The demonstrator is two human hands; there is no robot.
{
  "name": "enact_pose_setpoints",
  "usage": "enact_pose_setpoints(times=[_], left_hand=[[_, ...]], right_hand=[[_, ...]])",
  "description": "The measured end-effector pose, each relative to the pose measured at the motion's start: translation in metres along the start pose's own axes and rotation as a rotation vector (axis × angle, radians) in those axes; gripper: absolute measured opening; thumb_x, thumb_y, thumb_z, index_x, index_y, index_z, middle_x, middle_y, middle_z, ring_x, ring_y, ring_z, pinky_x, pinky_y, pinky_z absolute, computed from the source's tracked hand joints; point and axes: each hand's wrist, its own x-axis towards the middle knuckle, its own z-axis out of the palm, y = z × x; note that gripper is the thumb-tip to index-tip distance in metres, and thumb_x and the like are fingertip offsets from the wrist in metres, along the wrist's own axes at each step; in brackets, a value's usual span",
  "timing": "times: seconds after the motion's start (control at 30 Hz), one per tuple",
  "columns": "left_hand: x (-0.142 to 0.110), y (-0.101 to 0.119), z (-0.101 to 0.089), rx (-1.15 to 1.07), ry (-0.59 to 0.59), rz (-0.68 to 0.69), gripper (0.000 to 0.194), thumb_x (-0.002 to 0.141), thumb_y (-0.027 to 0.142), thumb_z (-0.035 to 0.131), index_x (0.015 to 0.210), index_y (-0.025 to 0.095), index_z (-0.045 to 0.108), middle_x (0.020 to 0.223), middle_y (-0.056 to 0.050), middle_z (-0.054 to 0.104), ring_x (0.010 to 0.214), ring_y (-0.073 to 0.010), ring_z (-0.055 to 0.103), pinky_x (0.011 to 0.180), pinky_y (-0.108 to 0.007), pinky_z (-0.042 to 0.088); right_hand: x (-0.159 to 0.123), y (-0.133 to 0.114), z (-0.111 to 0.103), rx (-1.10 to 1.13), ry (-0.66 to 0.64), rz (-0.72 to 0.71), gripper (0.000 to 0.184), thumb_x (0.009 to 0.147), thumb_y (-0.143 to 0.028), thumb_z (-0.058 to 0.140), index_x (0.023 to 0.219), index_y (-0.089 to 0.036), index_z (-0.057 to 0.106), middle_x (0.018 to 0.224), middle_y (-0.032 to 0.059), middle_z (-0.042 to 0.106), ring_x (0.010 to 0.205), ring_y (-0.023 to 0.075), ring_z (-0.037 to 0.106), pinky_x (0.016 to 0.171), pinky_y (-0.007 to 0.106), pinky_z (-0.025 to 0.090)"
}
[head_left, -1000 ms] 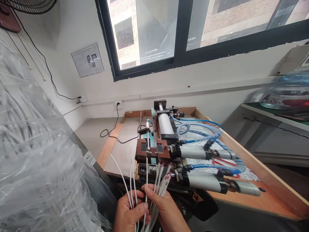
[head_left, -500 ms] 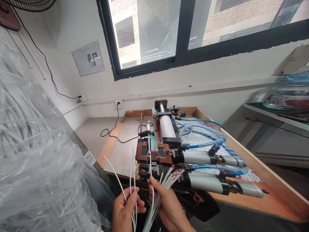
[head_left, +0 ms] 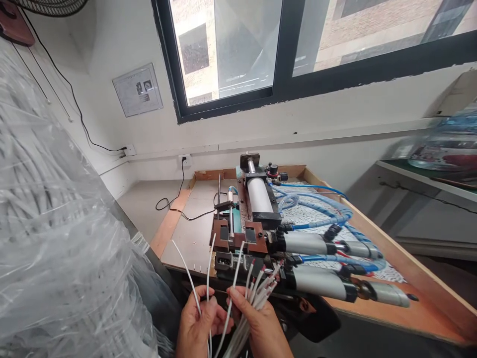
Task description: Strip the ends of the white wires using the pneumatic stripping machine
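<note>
The left hand is closed around thin white wires, two standing up from its grip. The right hand pinches a single wire and clasps a bundle (its tips look reddish, though blur leaves that uncertain), all just before the machine with silvery cylinders.

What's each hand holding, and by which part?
Left hand: white wires, below their upper ends. Right hand: a single wire and a wire bundle, below their tips.
</note>
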Motion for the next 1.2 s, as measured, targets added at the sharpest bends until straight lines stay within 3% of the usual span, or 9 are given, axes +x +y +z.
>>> enact_pose_setpoints(times=[0.17, 0.37, 0.53, 0.67, 0.83, 1.0, 1.2], left_hand=[[0.001, 0.003, 0.000, -0.019, 0.078, -0.006, 0.029, 0.064, 0.041, 0.061, 0.077, 0.015, 0.057, 0.052, -0.001, 0.064, 0.052, -0.0195, 0.062, 0.055, -0.034, 0.050], [0.000, 0.005, 0.003, 0.023, 0.105, 0.019, 0.027, 0.058, 0.040, 0.066, 0.067, 0.015, 0.061, 0.052, -0.001, 0.063, 0.050, -0.0182, 0.061, 0.051, -0.031, 0.049], [0.002, 0.001, -0.001, 0.115, 0.053, 0.078, 0.027, 0.056, 0.039, 0.067, 0.064, 0.013, 0.064, 0.050, -0.002, 0.061, 0.050, -0.0155, 0.056, 0.049, -0.027, 0.046], [0.004, -0.005, -0.007, 0.242, -0.079, 0.040, 0.027, 0.056, 0.039, 0.067, 0.059, 0.012, 0.065, 0.047, -0.002, 0.058, 0.044, -0.0131, 0.050, 0.046, -0.026, 0.043], [0.005, -0.010, -0.011, 0.356, -0.188, 0.017, 0.027, 0.057, 0.039, 0.066, 0.060, 0.012, 0.066, 0.046, 0.000, 0.054, 0.043, -0.0119, 0.047, 0.046, -0.026, 0.040], [0.004, -0.006, -0.008, 0.312, -0.142, 0.032, 0.033, 0.061, 0.043, 0.061, 0.070, 0.012, 0.067, 0.056, -0.005, 0.060, 0.053, -0.0156, 0.052, 0.052, -0.029, 0.045], [0.003, 0.000, -0.006, 0.325, -0.190, 0.069, 0.036, 0.067, 0.046, 0.055, 0.066, 0.011, 0.064, 0.055, -0.004, 0.058, 0.051, -0.0137, 0.051, 0.051, -0.027, 0.043]], right_hand=[[0.000, -0.005, -0.004, -0.013, 0.045, -0.045, 0.026, 0.056, -0.037, 0.070, 0.053, -0.014, 0.060, 0.045, -0.0038, 0.047, 0.044, 0.0099, 0.035, 0.047, 0.024, 0.027], [0.008, -0.007, -0.006, 0.042, -0.015, 0.000, 0.025, 0.060, -0.035, 0.068, 0.050, -0.016, 0.054, 0.045, -0.0049, 0.043, 0.045, 0.0104, 0.034, 0.046, 0.024, 0.028], [0.005, -0.011, 0.002, 0.075, -0.079, 0.069, 0.025, 0.060, -0.037, 0.068, 0.056, -0.015, 0.058, 0.046, -0.0057, 0.043, 0.045, 0.0098, 0.037, 0.048, 0.024, 0.031], [-0.001, -0.011, 0.008, 0.068, -0.171, 0.129, 0.026, 0.058, -0.037, 0.069, 0.068, -0.015, 0.060, 0.044, -0.0061, 0.045, 0.040, 0.0093, 0.038, 0.042, 0.023, 0.031], [-0.006, -0.003, 0.002, 0.006, -0.024, -0.020, 0.024, 0.057, -0.035, 0.071, 0.063, -0.015, 0.060, 0.050, -0.0023, 0.054, 0.047, 0.0118, 0.046, 0.047, 0.024, 0.036], [-0.002, 0.003, -0.006, 0.020, 0.088, -0.081, 0.027, 0.058, -0.037, 0.069, 0.070, -0.014, 0.062, 0.056, 0.0000, 0.060, 0.053, 0.0141, 0.049, 0.054, 0.026, 0.038], [0.008, 0.004, -0.009, 0.012, 0.067, -0.060, 0.029, 0.059, -0.041, 0.067, 0.068, -0.013, 0.062, 0.053, -0.0023, 0.053, 0.050, 0.0126, 0.044, 0.051, 0.026, 0.035]])
